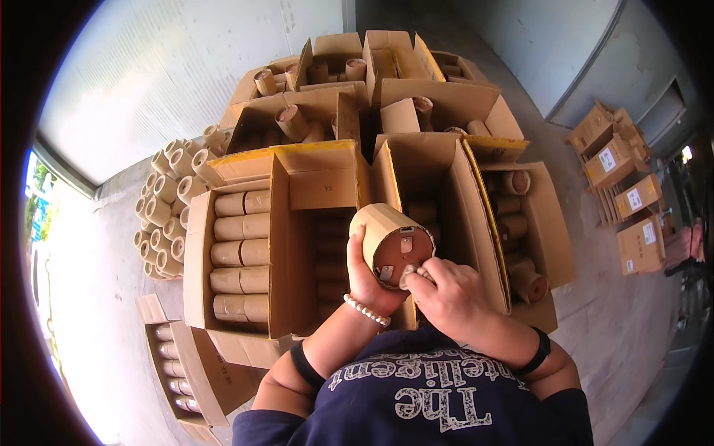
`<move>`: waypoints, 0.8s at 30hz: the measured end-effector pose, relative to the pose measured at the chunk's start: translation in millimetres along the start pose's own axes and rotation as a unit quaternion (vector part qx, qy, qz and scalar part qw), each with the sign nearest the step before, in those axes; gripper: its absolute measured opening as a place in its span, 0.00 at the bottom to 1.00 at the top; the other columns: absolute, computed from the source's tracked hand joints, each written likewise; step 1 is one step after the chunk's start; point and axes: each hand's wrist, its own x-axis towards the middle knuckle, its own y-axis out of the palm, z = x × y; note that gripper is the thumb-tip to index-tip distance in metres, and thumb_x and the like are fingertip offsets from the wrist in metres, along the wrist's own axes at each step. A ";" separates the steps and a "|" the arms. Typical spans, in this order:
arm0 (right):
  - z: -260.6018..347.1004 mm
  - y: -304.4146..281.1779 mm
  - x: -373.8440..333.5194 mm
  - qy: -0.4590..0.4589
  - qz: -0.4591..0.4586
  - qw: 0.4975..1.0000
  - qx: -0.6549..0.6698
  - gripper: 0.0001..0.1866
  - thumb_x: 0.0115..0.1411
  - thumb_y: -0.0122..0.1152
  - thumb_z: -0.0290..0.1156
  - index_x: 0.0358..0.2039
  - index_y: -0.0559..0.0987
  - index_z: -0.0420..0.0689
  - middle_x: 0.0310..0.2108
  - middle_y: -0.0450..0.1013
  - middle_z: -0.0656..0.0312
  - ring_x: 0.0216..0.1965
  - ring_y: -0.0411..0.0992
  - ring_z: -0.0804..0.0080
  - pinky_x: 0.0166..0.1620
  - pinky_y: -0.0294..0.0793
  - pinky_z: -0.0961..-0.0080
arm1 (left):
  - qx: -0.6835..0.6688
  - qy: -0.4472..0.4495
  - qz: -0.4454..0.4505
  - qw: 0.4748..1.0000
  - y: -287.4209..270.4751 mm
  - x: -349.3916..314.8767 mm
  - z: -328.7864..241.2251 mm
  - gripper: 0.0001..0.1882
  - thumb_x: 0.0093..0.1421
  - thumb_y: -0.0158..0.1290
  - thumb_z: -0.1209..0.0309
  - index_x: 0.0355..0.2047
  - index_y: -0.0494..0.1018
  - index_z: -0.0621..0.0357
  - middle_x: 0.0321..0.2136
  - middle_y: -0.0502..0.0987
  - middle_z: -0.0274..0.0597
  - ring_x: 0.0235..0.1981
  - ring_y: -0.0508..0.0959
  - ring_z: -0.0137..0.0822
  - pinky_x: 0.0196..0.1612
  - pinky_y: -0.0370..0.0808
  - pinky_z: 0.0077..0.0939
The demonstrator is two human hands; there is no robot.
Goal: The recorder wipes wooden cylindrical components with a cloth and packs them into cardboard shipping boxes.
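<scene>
My left hand is wrapped around the side of a brown paper-covered cylinder, held tilted in front of my chest. The cylinder's reddish-brown end face turns toward me and carries several small pale patches. At the lower right of that face, my right hand pinches a small crumpled beige wad against the rim. Just beyond and below the cylinder stand open cardboard boxes, including a deep one with brown cylinders inside.
An open box on the left holds rows of brown rolls. Farther left is a pile of hollow cardboard tubes. More open boxes stand behind. Closed cartons are stacked at the right. Another box of rolls sits low left.
</scene>
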 end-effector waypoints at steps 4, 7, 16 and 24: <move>-0.3 -19.0 1.5 0.033 0.042 0.997 0.048 0.11 0.45 0.59 0.28 0.31 0.73 0.45 0.22 0.62 0.64 0.22 0.68 0.70 0.22 0.68 0.73 | -0.005 -0.024 -0.001 1.000 0.9 -4.0 -0.6 0.37 0.51 0.40 0.37 0.48 0.66 0.56 0.43 0.71 0.47 0.44 0.71 0.45 0.49 0.68 0.43; 2.5 -26.6 25.7 0.042 -0.075 0.986 0.140 0.10 0.46 0.58 0.24 0.31 0.72 0.44 0.24 0.65 0.61 0.24 0.69 0.64 0.24 0.68 0.69 | -0.009 -0.042 0.016 0.999 5.6 -5.3 1.2 0.38 0.48 0.45 0.38 0.49 0.64 0.56 0.43 0.71 0.47 0.44 0.71 0.45 0.49 0.67 0.41; -15.4 -6.3 26.1 0.115 -0.091 0.989 0.018 0.08 0.44 0.59 0.27 0.26 0.70 0.46 0.20 0.63 0.62 0.21 0.68 0.64 0.22 0.67 0.69 | 0.019 -0.060 -0.018 0.998 4.9 -5.1 4.6 0.40 0.46 0.43 0.35 0.49 0.65 0.53 0.46 0.70 0.42 0.48 0.68 0.42 0.51 0.64 0.41; 4.9 -18.1 11.4 0.053 -0.012 0.989 0.136 0.06 0.47 0.58 0.27 0.26 0.70 0.48 0.22 0.64 0.64 0.23 0.69 0.67 0.24 0.69 0.70 | 0.020 0.029 -0.022 0.999 2.5 -0.5 -3.1 0.37 0.51 0.40 0.37 0.49 0.64 0.55 0.43 0.71 0.48 0.43 0.72 0.45 0.48 0.69 0.41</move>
